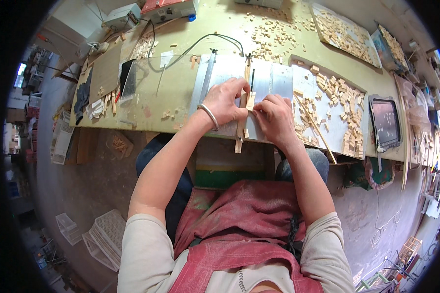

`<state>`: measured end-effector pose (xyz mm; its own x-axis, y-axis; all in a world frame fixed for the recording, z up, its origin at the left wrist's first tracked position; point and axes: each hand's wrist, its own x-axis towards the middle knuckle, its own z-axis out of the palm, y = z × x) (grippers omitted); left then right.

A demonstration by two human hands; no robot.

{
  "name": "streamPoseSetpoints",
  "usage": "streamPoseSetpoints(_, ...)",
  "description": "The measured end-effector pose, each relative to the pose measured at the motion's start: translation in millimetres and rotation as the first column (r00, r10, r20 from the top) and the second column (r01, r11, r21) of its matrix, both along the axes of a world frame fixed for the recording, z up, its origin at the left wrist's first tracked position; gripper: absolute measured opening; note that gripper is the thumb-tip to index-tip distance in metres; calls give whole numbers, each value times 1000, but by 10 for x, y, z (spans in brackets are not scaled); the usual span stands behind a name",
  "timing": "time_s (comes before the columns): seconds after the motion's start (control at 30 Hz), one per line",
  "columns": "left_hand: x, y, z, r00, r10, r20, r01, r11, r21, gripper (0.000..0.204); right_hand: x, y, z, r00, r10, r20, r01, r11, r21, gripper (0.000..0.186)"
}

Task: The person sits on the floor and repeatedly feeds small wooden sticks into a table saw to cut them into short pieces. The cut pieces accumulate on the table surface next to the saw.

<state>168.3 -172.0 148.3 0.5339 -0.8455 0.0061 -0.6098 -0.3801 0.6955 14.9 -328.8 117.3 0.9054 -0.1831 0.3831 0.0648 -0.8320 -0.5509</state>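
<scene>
My left hand (225, 101), with a pale bangle at its wrist, bends its thumb and fingers round a small light wooden block (251, 101). This block lies against a wooden guide strip (241, 128) on a metal plate (264, 78) set in the bench. A thin dark slot or blade (253, 78) runs just beyond the block. Close on the block's right, my right hand (277, 118) has its fingertips pinched together low on the plate. What it holds, if anything, is hidden by the fingers. A small wood piece (246, 133) sits beside the strip's near end.
Right of the plate, a tray (298, 61) carries many small wooden blocks and a long thin stick (315, 124). Beyond it lies a black-framed tray (385, 122). Loose blocks (278, 36) cover the far bench. A black cable (195, 45) curves behind the plate; a dark glove (81, 100) lies far left.
</scene>
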Motion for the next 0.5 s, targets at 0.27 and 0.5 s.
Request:
streamPoseSetpoints(0.27,160,-108,-33,1000,10,-2,-10,1000,-1,46,123,-66,40,999,-21,-27,21,1000,10,4)
streamPoseSetpoints(0.5,254,-162,-94,1000,-4,17,5,998,-64,48,208,-124,45,999,-31,-43,31,999,14,5)
